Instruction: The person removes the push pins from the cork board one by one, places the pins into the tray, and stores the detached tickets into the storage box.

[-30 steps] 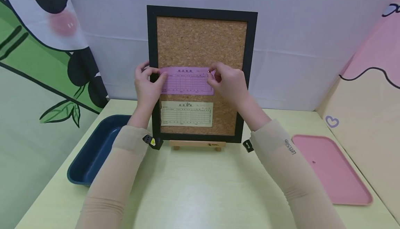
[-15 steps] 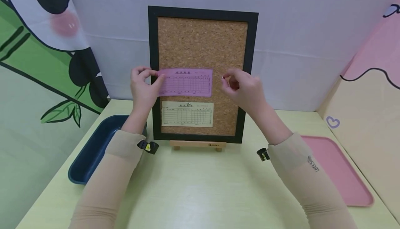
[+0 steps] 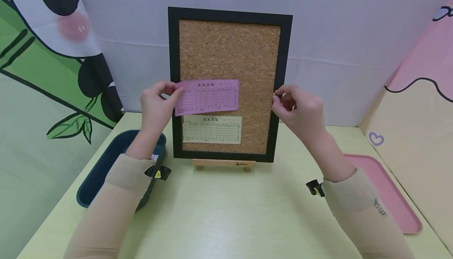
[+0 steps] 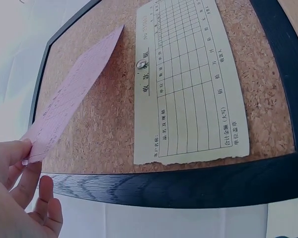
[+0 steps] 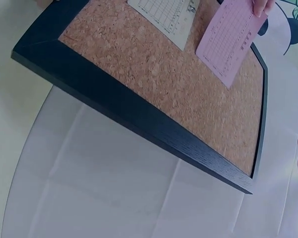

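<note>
We note the left grip (image 3: 157, 107) pinching the pink receipt (image 3: 209, 96) at nine o'clock, the right grip (image 3: 301, 107) a tiny pin (image 3: 274, 93), and advise crease-free handling.

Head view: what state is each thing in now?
Corkboard: standing on wooden stand.
Pink slip: pinched at one end by the left hand, no pin visible.
Pale slip: fastened by a pin at its top.
Shiny speck: pinched by right hand.
Blue tray: on the table, partly hidden by left arm.
Pink tray: on the table, partly hidden by right sleeve.
</note>
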Tool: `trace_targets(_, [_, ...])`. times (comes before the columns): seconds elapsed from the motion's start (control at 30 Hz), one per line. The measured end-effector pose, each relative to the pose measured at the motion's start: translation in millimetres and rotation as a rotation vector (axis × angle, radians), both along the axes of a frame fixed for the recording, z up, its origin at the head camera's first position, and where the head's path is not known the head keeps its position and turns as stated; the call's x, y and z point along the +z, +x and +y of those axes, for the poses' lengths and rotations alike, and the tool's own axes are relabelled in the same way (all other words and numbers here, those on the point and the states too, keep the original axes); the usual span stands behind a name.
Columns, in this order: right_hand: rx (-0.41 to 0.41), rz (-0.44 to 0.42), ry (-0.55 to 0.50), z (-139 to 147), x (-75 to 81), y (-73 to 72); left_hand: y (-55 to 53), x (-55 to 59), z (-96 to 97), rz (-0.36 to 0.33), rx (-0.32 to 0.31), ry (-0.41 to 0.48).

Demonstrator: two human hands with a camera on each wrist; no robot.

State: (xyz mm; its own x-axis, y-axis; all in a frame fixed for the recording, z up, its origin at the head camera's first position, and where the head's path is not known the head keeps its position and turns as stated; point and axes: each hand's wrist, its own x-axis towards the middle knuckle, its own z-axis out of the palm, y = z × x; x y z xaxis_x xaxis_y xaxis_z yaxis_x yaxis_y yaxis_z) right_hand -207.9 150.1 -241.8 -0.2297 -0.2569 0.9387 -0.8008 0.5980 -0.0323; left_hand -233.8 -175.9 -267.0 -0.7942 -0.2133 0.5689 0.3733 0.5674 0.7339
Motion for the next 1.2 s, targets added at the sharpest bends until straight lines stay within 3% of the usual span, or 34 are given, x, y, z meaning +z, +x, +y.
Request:
trace_targets(0.27, [-0.061, -0.038, -0.067, 27, -3.2, 15.4, 10.5, 2.1, -3.1, -0.020, -0.019, -0.019])
trace_targets(0.43, [-0.096, -0.052, -0.051, 45, -5.5, 23.9, 18.8, 2.3, -4.7, -0.059, -0.034, -0.032])
trace_targets(0.63, [-0.119, -0.032, -0.064, 61, -8.7, 32.5, 32.1, 2.6, -7.8, -0.093, -0.030, -0.054])
trace_targets(0.87, [-0.133, -0.003, -0.100, 77, -15.8, 41.3, 46.8, -0.3, -18.8, -0.081, -0.037, -0.105])
trace_targets(1.2, [-0.264, -0.018, -0.094, 119, -22.5, 64.3, 68.4, -2.4, -40.3, -0.088, 0.017, -0.135])
